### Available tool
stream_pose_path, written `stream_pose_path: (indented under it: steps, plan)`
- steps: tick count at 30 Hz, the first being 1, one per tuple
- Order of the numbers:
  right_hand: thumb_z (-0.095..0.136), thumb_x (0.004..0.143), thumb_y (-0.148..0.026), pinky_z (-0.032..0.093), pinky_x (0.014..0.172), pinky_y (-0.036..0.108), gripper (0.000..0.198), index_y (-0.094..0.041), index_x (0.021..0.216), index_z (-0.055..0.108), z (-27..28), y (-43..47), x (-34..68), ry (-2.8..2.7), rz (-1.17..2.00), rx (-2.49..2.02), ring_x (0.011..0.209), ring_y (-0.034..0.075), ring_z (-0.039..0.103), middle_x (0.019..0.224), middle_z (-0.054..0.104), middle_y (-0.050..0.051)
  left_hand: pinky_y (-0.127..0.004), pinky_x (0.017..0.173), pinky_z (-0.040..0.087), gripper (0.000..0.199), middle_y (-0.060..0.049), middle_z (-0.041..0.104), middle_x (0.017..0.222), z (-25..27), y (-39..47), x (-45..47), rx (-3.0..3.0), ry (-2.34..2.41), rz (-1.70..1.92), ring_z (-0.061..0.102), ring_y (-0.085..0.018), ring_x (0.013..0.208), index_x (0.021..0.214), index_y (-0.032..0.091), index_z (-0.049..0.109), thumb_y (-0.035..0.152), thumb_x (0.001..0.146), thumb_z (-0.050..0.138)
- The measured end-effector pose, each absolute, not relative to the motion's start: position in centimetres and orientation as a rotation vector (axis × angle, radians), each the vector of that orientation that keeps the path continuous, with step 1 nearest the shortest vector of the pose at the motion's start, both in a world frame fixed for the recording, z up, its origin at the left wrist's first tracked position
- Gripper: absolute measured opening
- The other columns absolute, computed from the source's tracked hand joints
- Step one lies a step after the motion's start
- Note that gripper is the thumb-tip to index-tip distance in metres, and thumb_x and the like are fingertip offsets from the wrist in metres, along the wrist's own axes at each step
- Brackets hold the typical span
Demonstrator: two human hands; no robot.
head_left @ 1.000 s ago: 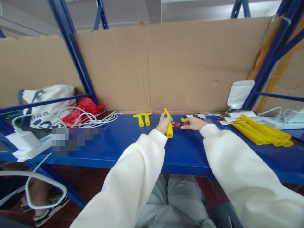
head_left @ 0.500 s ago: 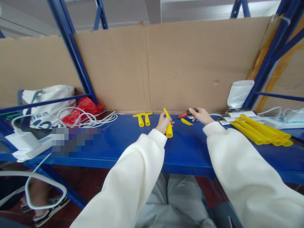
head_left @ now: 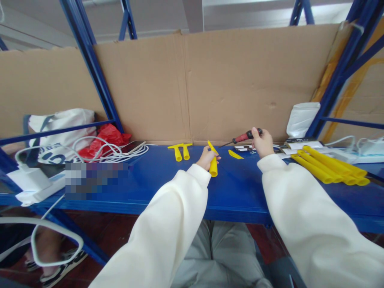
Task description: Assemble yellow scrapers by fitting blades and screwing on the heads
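Observation:
My left hand (head_left: 205, 158) is closed around a yellow scraper (head_left: 213, 168) with a hollow tubular handle, its open end toward me. In my right hand (head_left: 262, 143) is a screwdriver (head_left: 243, 137) with a red and black handle, gripped at its rear end. The thin shaft slopes down to the left, and its tip is close to the yellow piece; whether it touches cannot be made out. A loose flat yellow blade (head_left: 235, 155) lies on the blue tabletop between my hands. Two yellow T-shaped scrapers (head_left: 182, 152) lie side by side to the left.
Several yellow tubes (head_left: 330, 168) are piled at the right, by a white pouch (head_left: 303, 119) and a power strip. At the left are white cables (head_left: 120, 154), a red plastic bag (head_left: 105, 140) and a cloth bag (head_left: 63, 134). Cardboard (head_left: 234, 88) stands along the back.
My right hand has moved up and right and turned, drawing the screwdriver's handle away from my left hand so more of its shaft shows. My left hand stays nearly in place.

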State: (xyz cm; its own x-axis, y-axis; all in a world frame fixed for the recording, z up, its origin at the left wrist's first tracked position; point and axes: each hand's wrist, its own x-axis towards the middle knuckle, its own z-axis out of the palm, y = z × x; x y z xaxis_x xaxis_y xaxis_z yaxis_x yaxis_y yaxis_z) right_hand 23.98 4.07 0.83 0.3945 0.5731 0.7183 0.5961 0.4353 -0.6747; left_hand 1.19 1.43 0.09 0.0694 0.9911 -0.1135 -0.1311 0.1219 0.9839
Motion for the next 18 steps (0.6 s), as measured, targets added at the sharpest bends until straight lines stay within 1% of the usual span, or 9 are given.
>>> stream_pose_path:
  steps: [3,5,9,13,18]
  plan:
    - [0.045,0.081,-0.070,0.048,0.067,0.036,0.051,-0.020,0.080,0.055,0.83,4.50,24.20,-1.158,-0.027,-1.183,0.069,0.020,0.060,0.067,0.059,0.005,-0.016,0.044,0.043,0.056,-0.007,0.064,0.102,0.06,1.51,1.15,1.041,1.109,1.112,0.064,-0.009,0.059,0.131,0.023,0.038,0.000,0.082,0.052]
    - [0.044,0.081,-0.071,0.048,0.066,0.035,0.052,-0.020,0.081,0.054,0.78,4.79,24.26,-1.145,-0.009,-1.153,0.069,0.020,0.059,0.068,0.058,0.004,-0.017,0.045,0.043,0.055,-0.008,0.064,0.105,0.08,1.51,1.14,1.039,1.098,1.098,0.065,-0.010,0.060,0.130,0.022,0.039,-0.001,0.081,0.050]
    - [0.046,0.080,-0.071,0.046,0.060,0.033,0.052,-0.020,0.082,0.055,0.69,5.02,24.06,-1.184,0.048,-1.111,0.063,0.018,0.055,0.063,0.054,0.001,-0.018,0.045,0.043,0.054,-0.009,0.065,0.109,0.17,1.38,1.14,1.046,1.083,1.082,0.067,-0.011,0.064,0.127,0.021,0.041,-0.004,0.080,0.047]
    - [0.046,0.078,-0.074,0.044,0.055,0.031,0.055,-0.020,0.082,0.055,0.69,4.85,23.65,-1.208,0.110,-1.089,0.055,0.016,0.052,0.057,0.051,-0.002,-0.018,0.044,0.042,0.052,-0.009,0.065,0.108,0.44,1.13,1.17,1.050,1.082,1.064,0.067,-0.012,0.065,0.125,0.019,0.042,-0.005,0.079,0.045]
    - [0.046,0.078,-0.074,0.045,0.056,0.030,0.054,-0.020,0.081,0.055,0.87,4.52,23.36,-1.206,0.086,-1.103,0.057,0.015,0.052,0.058,0.050,-0.002,-0.018,0.045,0.042,0.051,-0.008,0.065,0.106,0.62,0.99,1.16,1.045,1.086,1.062,0.066,-0.010,0.062,0.125,0.020,0.042,-0.005,0.081,0.045]
